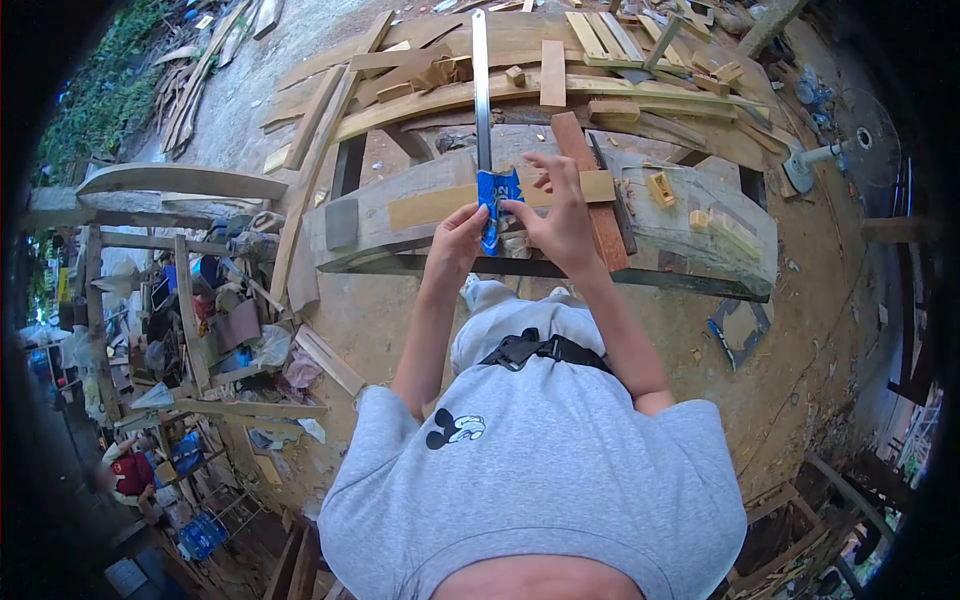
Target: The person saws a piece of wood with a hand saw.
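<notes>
A long, narrow metal strip (483,95) with a hole at its far end points away from me over the workbench. Around its near end is a blue printed wrapper (497,188), which looks torn at its upper edge. My left hand (460,235) pinches the wrapper's left side between thumb and fingers. On the other side, my right hand (562,220) has its thumb at the wrapper, the other fingers raised and apart. Under the strip, a flat light-brown board (425,208) lies crosswise. A reddish wooden plank (604,225) lies to the right.
The thick wooden bench (370,245) carries a small yellow-brown wooden tool (660,190) and wood blocks (698,218). Planks (420,105) are piled beyond. A fan (815,160) stands at right. Far left, a person in a red top (132,474) is near cluttered racks.
</notes>
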Available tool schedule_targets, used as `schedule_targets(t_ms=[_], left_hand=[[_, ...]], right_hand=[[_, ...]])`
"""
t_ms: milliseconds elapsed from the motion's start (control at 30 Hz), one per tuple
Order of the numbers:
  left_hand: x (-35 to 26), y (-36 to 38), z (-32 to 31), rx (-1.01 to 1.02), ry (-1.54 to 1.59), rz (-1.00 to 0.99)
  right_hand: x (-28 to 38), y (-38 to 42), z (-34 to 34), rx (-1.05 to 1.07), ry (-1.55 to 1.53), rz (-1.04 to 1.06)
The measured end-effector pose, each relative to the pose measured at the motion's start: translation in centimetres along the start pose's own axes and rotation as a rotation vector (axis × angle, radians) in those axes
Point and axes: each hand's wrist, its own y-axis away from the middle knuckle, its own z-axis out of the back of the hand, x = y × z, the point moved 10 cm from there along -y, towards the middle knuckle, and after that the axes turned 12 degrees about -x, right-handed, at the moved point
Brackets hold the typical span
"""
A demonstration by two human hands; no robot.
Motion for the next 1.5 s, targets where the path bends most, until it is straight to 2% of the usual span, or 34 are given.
schedule_targets(t_ms=[33,100,133,200,233,300,333,400,433,533,600,633,700,800,1033,1100,1133,1200,1433,1500], left_hand=[[0.2,0.1,0.0,0.001,-0.001,-0.003],[1.3,0.2,0.2,0.003,0.084,0.063],[1.4,0.2,0.4,0.003,0.083,0.062],[1.5,0.4,0.0,0.044,0.077,0.088],[1.3,0.6,-0.2,0.044,0.076,0.089],[0.7,1.2,-1.5,0.123,0.148,0.106],[0.8,1.2,-1.7,0.125,0.147,0.107],[1.2,0.9,-1.6,0.076,0.112,0.114],[1.5,0.6,-1.5,0.079,0.110,0.117],[1.2,0.1,-1.7,0.042,-0.039,0.006],[0.1,0.3,-1.4,-0.083,-0.133,-0.114],[0.3,0.1,-1.2,-0.082,-0.133,-0.114],[0.2,-0.2,-0.4,-0.131,-0.285,-0.167],[-0.9,0.1,-0.6,-0.201,-0.415,-0.271],[-3.2,1.7,-2.5,-0.368,-0.702,-0.490],[-5.0,3.2,-5.3,-0.395,-1.215,-0.881],[-5.0,3.1,-5.3,-0.395,-1.213,-0.883],[-5.3,3.9,-7.0,-0.320,-1.273,-1.097],[-4.7,2.7,-6.0,-0.266,-1.028,-0.952],[-2.6,0.6,-3.5,-0.240,-0.520,-0.448]], right_hand=[[-0.5,0.0,0.0,-0.001,-0.002,0.002],[-0.2,0.7,-1.9,0.214,-0.051,0.145],[-0.3,0.8,-1.9,0.214,-0.052,0.146],[-0.7,1.4,-2.7,0.303,-0.187,0.004],[-0.2,1.5,-2.6,0.302,-0.188,0.003],[-1.2,2.3,-3.3,0.425,-0.203,-0.249],[-1.4,2.4,-3.4,0.422,-0.202,-0.249],[-3.6,3.1,-3.6,0.361,-0.410,-0.480],[-4.3,3.2,-3.7,0.356,-0.409,-0.481],[-6.2,3.2,-3.5,0.308,-0.472,-0.553],[-7.9,3.8,-3.2,0.206,-0.656,-0.790],[-8.3,3.7,-3.1,0.204,-0.656,-0.790],[-9.1,3.0,-2.2,0.027,-0.844,-0.829],[-8.1,3.5,-2.5,0.075,-0.955,-0.885],[-7.0,4.0,-3.5,0.114,-0.878,-0.813],[-6.4,4.0,-3.6,0.130,-0.875,-0.759],[-6.3,4.0,-3.5,0.131,-0.875,-0.758],[-5.9,3.7,-3.0,0.112,-0.823,-0.725],[-4.8,3.2,-2.5,0.119,-0.771,-0.652],[-4.4,3.1,-2.6,0.151,-0.733,-0.621]])
